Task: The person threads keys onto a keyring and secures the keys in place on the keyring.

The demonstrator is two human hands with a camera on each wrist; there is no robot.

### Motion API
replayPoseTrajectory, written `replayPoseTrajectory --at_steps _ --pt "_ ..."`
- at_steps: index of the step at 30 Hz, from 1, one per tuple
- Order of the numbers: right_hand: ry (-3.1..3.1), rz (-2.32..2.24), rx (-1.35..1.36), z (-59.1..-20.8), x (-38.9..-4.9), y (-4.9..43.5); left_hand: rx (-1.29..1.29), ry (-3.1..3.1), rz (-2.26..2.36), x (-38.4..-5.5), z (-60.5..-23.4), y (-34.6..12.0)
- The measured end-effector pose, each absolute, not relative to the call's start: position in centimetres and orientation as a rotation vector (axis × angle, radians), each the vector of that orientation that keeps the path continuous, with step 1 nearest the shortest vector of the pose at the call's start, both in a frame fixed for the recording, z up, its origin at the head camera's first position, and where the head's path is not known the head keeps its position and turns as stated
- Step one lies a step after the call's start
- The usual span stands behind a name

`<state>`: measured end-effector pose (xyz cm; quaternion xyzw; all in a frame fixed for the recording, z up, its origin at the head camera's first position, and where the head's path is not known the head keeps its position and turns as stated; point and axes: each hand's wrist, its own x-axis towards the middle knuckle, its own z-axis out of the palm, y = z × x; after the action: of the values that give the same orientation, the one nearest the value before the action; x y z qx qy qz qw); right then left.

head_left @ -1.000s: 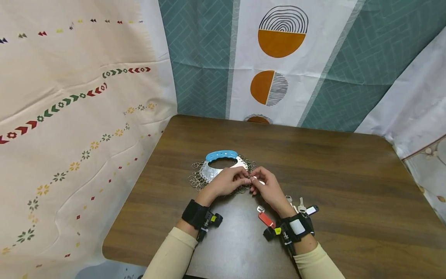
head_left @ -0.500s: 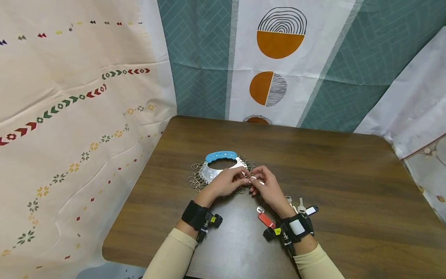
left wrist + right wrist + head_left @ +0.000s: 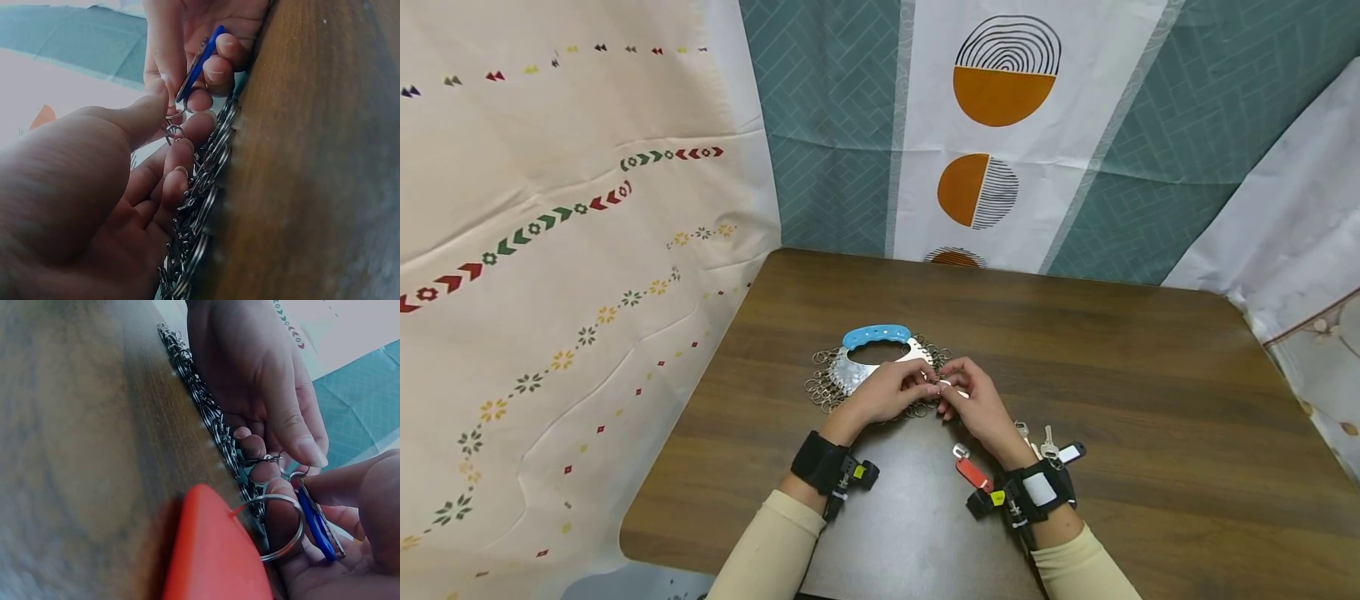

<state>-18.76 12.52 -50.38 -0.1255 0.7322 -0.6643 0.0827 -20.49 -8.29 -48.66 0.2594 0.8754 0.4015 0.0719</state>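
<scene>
Plainly, left fingers (image 3: 179, 153) pinch rings (image 3: 170, 132), right fingers (image 3: 216, 72) a blue tag (image 3: 202, 64), white label (image 3: 1070, 452) nearby.

ring plate (image 3: 850, 373) on table (image 3: 1120, 375) | keys (image 3: 1049, 443) right of ring plate | curtain (image 3: 835, 150) behind table

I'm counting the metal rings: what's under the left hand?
In the head view, the silver plate runs under the left hand, with metal rings beside it; anything directly beneath is hidden.

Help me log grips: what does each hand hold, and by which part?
The right hand pinches the blue tag near its ring end. The left hand pinches small metal links; exactly where is hidden by its fingers.
</scene>
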Motion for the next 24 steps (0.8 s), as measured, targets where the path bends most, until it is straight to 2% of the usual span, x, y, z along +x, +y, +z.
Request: replayPoseTrajectory --at_steps 24 --pt "2.201 -1.966 -0.398 -50.56 -18.88 12.51 0.747 2.63 1.226 -20.59 -48.81 -8.22"
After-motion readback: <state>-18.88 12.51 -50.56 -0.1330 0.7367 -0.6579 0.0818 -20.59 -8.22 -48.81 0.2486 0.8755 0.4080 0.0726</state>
